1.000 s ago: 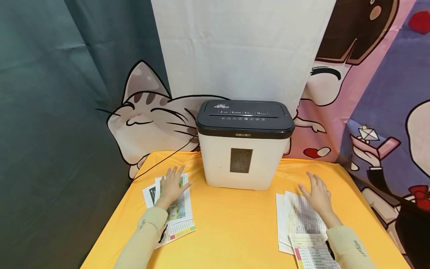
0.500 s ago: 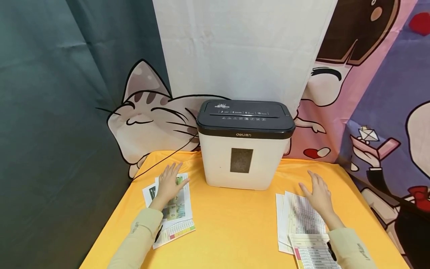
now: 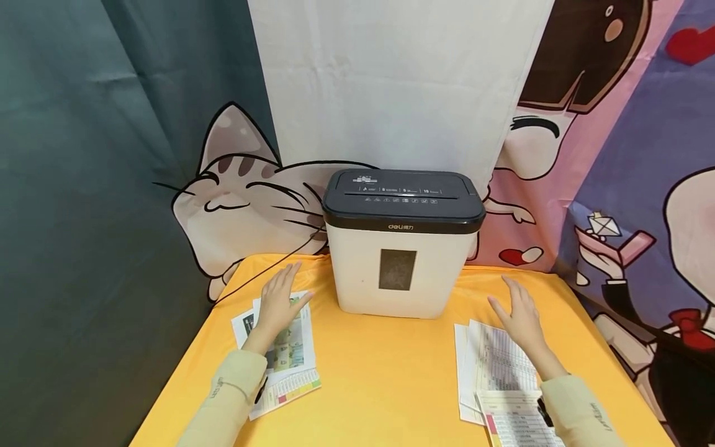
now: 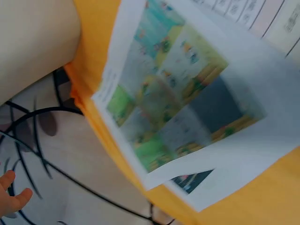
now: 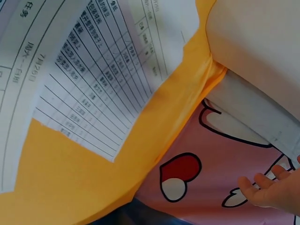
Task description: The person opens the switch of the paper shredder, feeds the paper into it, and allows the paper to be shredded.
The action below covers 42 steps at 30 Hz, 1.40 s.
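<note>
My left hand (image 3: 277, 305) is held over a pile of printed sheets (image 3: 298, 338) on the left of the table, fingers extended and thumb spread, holding nothing. In the left wrist view its fingertips (image 4: 18, 199) show at the lower left, apart from the colour-picture sheet (image 4: 173, 93). On the other side, my right hand (image 3: 519, 315) hovers above a pile of table-printed papers (image 3: 499, 360), fingers loosely extended and nothing in them. A white paper shredder (image 3: 357, 273) with a black slotted top (image 3: 404, 205) stands between the two piles at the back.
A yellow cloth (image 3: 385, 385) covers the table. A thin black cable (image 3: 268, 270) runs from behind the shredder to the left edge. Printed curtains with a cartoon cat (image 3: 240, 198) hang close behind, and a dark green curtain (image 3: 84, 248) hangs at the left.
My left hand has shifted slightly left and up, uncovering more of the picture sheet. My right hand has risen a little. The head view has shifted slightly; the papers and shredder stay put.
</note>
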Available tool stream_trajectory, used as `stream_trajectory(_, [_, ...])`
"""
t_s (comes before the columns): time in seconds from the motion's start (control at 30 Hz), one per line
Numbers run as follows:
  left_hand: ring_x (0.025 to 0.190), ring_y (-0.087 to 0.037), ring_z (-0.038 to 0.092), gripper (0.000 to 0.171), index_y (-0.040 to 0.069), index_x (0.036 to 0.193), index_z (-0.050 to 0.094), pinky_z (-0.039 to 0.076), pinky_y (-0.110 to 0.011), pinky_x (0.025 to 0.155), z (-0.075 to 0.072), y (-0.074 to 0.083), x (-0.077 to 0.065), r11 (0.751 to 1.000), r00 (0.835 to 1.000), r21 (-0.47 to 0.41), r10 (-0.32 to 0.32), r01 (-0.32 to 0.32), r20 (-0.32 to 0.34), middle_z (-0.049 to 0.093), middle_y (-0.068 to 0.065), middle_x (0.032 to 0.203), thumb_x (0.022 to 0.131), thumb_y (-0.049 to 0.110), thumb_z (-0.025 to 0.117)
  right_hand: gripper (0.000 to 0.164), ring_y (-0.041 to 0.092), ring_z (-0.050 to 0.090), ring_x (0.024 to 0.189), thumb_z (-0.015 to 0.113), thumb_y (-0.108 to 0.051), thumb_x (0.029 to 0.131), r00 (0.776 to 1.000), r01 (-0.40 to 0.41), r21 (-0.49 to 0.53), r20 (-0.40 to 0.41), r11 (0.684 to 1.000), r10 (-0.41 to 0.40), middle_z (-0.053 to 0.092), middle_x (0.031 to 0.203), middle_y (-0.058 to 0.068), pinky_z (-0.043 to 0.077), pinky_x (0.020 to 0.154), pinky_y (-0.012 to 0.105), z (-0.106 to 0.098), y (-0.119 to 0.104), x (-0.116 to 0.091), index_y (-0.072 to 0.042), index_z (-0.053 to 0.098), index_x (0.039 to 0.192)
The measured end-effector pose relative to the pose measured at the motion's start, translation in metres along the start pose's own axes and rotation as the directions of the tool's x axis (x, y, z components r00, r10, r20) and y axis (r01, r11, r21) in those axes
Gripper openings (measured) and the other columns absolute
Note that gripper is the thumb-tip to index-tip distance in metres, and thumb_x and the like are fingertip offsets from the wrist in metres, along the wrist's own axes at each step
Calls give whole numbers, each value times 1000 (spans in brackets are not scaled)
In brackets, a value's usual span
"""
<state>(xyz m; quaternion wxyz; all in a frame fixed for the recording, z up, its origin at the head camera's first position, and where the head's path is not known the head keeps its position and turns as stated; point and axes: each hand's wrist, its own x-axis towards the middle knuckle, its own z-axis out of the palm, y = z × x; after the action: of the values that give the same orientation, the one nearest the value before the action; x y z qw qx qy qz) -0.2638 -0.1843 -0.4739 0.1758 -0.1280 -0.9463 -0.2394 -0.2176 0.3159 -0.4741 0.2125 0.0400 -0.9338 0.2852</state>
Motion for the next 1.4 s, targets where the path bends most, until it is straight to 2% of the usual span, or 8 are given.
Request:
stream_trajectory(0.23, [134,-39,34,76,22,148,26,25,-61,107,-25,18,11,998,998,-29,46,-47,-51,37,-14,147,86,39,66,63,53,36,120,60,-26,93,998,61,1,4,998,-61,39,136,34,28,91,72,-16,-15,7,-1,32,143])
stream_trajectory(0.47, [133,-38,37,70,29,148,26,26,-63,105,-47,40,24,982,996,-174,63,-75,-69,38,-12,148,89,41,62,64,52,37,121,59,-25,93,991,123,26,47,992,-124,38,137,32,28,93,71,-33,-34,23,-4,30,145])
stream_trajectory(0.53, [132,-37,39,70,30,148,27,29,-62,103,-52,45,28,977,994,-189,81,-95,-78,39,-10,148,89,42,61,63,51,37,121,59,-26,93,989,136,27,60,990,-138,38,137,31,29,93,70,-38,-41,27,-3,31,145])
stream_trajectory(0.7, [131,-34,40,70,27,147,29,31,-59,103,-63,57,41,973,986,-177,127,-146,-111,42,-9,145,88,37,65,63,51,36,122,57,-29,94,984,147,37,93,989,-149,38,137,31,29,94,70,-49,-60,37,-3,30,145])
stream_trajectory(0.93, [133,-35,37,64,19,143,38,30,-57,106,-77,77,59,966,971,-161,180,-204,-155,41,-12,144,88,34,66,63,51,32,126,56,-27,95,982,143,113,107,983,-155,33,141,31,27,96,71,-66,-80,51,-6,28,147])
stream_trajectory(1.13, [133,-36,38,66,16,144,37,29,-57,107,-87,90,70,964,967,-139,204,-226,-151,40,-13,145,88,35,65,63,49,29,129,58,-22,94,975,179,136,110,974,-195,33,143,29,25,98,71,-88,-99,64,-7,27,147])
stream_trajectory(1.3, [134,-36,36,68,13,145,34,28,-58,108,-101,106,86,963,960,-92,237,-252,-151,39,-14,146,89,35,64,60,44,29,132,57,-20,94,960,238,158,113,958,-257,36,143,25,23,104,65,-101,-116,85,-8,31,146])
stream_trajectory(1.4, [135,-37,34,68,13,146,33,26,-60,108,-106,116,96,963,962,-85,243,-254,-123,38,-13,147,90,37,62,57,44,31,131,55,-23,96,954,260,159,110,952,-279,40,140,26,23,105,64,-104,-123,95,-4,32,145])
